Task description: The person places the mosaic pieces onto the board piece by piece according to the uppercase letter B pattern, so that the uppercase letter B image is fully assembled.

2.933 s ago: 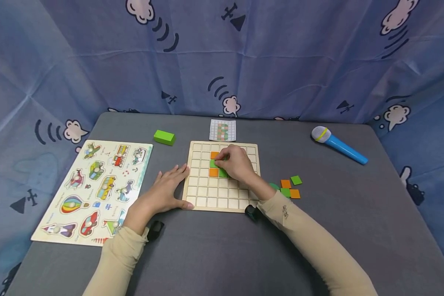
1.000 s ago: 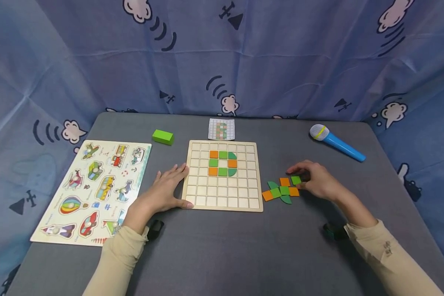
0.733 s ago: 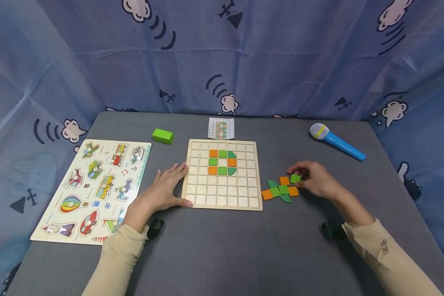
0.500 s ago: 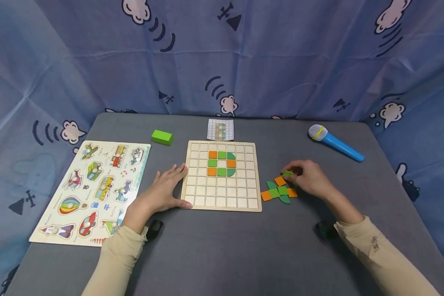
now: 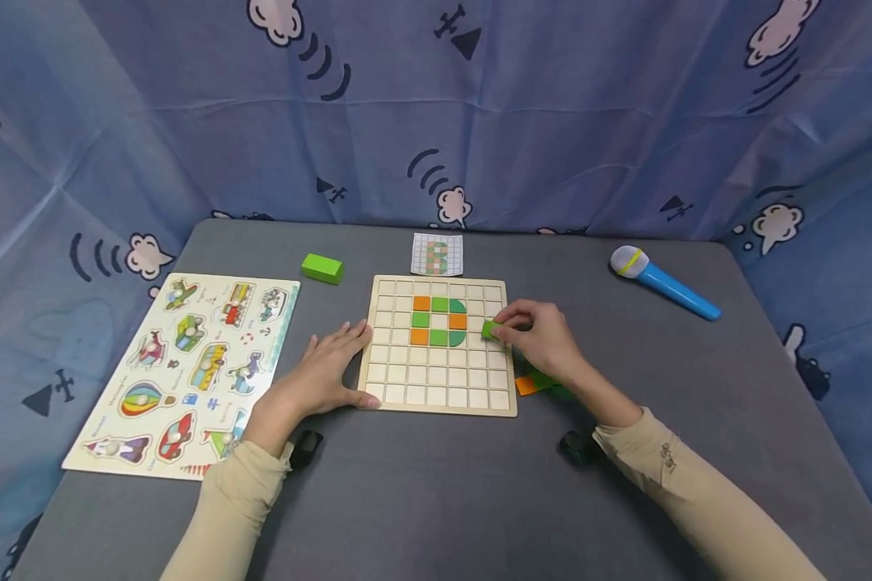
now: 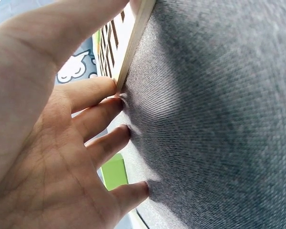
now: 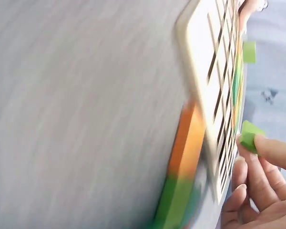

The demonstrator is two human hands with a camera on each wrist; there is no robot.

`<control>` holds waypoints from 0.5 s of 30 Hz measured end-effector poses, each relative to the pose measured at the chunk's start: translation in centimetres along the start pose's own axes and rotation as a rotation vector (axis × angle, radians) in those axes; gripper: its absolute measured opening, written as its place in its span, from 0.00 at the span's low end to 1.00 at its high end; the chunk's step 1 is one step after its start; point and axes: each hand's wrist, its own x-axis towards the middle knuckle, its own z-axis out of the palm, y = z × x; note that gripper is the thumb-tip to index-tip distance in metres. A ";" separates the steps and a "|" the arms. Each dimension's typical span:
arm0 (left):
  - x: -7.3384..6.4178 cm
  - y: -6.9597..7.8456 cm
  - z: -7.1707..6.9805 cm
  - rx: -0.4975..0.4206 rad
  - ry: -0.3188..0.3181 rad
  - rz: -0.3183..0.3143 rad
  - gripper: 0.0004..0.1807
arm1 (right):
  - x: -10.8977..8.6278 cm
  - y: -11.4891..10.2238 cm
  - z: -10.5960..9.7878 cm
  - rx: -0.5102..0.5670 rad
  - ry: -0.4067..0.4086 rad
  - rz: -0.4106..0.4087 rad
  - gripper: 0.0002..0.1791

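While the left hand [image 5: 327,373], fingers spread, touches the left edge of the pale square wooden grid board [image 5: 436,377], the right hand [image 5: 547,339] pinches a flat green square tile [image 5: 488,329] over the board's right columns — a flat orange tile [image 5: 525,386] lies beside the board's right edge.

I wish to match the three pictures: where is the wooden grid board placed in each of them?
Head: the grid board lies near the centre.
Left wrist: the grid board is at the top, left of centre, partly hidden by the left hand.
Right wrist: the grid board slants down from the top edge, right of centre.
Shared landmark: green block.
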 end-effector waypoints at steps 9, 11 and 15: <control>0.2 -0.1 0.1 -0.002 -0.003 -0.014 0.64 | 0.7 -2.8 3.5 0.120 -0.093 0.014 0.05; 0.3 0.0 0.1 -0.002 -0.001 -0.010 0.64 | 0.7 -3.3 4.2 0.127 -0.103 0.021 0.05; 0.3 0.0 0.1 -0.006 -0.004 -0.019 0.63 | 0.6 -4.1 5.4 0.137 -0.112 0.009 0.03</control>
